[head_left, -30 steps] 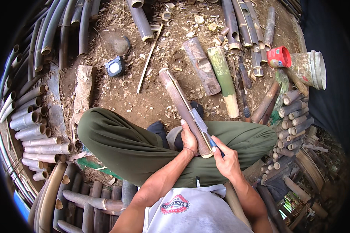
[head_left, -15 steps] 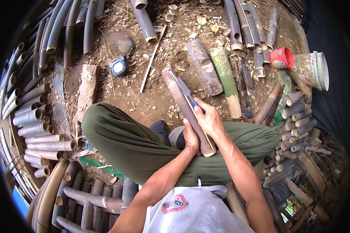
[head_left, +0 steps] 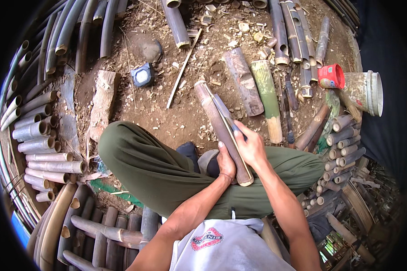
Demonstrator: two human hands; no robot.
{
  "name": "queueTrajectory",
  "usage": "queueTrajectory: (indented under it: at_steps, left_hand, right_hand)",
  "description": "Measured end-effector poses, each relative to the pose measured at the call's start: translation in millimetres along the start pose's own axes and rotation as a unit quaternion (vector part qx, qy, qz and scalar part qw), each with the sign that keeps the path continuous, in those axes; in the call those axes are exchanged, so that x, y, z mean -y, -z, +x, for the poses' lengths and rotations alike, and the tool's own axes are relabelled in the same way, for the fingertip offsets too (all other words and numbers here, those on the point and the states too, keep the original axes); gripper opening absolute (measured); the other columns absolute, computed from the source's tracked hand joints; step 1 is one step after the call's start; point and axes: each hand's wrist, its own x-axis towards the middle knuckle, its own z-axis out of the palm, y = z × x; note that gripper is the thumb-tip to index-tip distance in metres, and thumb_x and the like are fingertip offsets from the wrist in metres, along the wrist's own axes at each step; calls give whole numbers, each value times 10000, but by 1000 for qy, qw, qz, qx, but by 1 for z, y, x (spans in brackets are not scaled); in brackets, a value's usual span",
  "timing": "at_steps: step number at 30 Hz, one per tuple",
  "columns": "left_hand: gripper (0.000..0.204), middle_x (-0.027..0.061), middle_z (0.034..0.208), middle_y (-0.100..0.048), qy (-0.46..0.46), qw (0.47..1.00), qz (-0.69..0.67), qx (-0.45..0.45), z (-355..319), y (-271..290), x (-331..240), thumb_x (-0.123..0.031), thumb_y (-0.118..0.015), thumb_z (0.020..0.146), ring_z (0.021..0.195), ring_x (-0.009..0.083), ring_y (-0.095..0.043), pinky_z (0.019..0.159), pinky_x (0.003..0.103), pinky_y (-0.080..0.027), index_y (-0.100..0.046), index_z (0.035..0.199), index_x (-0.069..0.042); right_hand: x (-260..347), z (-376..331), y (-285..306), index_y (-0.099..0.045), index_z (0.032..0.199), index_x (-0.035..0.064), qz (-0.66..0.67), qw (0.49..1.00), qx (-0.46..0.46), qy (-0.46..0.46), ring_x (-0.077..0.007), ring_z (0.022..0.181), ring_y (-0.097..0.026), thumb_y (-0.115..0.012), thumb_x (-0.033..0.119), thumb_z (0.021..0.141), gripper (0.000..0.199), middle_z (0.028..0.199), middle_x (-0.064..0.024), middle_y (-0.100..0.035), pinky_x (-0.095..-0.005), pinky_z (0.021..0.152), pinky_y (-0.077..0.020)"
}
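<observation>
A brown bamboo piece [head_left: 218, 124] lies slantwise over my lap, its near end against my right thigh and its far end raised over the dirt. My left hand [head_left: 226, 161] is closed on its left side near the lower end, with the thumb along the bamboo. Closed round a knife's handle, my right hand [head_left: 250, 144] rests close to the bamboo's right side. The knife's dark blade [head_left: 221, 106] lies along the right edge of the bamboo and points away from me. My fingers mostly hide the handle.
Beyond my legs lie a short log [head_left: 243, 81], a green bamboo piece [head_left: 266, 97], a thin strip [head_left: 184, 67] and a dark boxy device [head_left: 142, 75]. At right stand a red tub [head_left: 331, 76] and a dirty white bucket [head_left: 361, 91]. Stacked bamboo [head_left: 56, 167] flanks both sides.
The view has shifted slightly, moving the surroundings right and down. My right hand and the knife have slid a little toward me along the bamboo. My left hand keeps its hold.
</observation>
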Motion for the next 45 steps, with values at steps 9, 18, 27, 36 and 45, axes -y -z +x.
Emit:
queueTrajectory:
  at_steps: [9,18,27,36,45]
  left_hand:
    - [797,140,760,-647,-25,999,22,-2,-4,-4,-8,-708,-280,972,645,244,-662,601,377,-552,-586,1029,25]
    - [863,164,868,-660,215,934,-236,160,-19,4,-22,-786,-198,922,736,303,-671,691,454,-579,-551,1137,-29]
    - [902,181,900,-636,194,960,-144,145,-22,3,-16,-829,-187,886,770,323,-656,708,492,-564,-518,1144,-31]
    - [902,174,846,-628,175,972,-117,106,-14,0,-11,-838,-205,876,706,310,-651,641,476,-563,-525,1112,-29]
    - [889,147,747,-634,141,984,-92,65,-4,-1,-10,-823,-226,883,630,277,-659,574,417,-565,-560,972,-4]
  right_hand:
    - [9,49,-17,-630,1282,61,-2,999,-15,43,-360,1117,-640,-551,216,954,371,1196,-231,-646,-394,942,-513]
    - [23,-65,50,-463,1375,-22,170,985,31,27,-54,554,-498,-519,232,1026,435,957,-86,-673,-210,494,-408]
    - [-18,-193,63,-613,1320,99,-142,984,-8,109,-275,640,-618,-660,69,877,447,868,-105,-579,-396,557,-513]
    - [-32,-182,60,-610,1331,135,-231,961,-8,150,-283,545,-581,-680,85,856,483,836,-88,-554,-403,491,-497]
    - [-53,-171,33,-604,1331,125,-218,959,-51,172,-288,542,-585,-678,85,859,479,834,-95,-555,-403,483,-504]
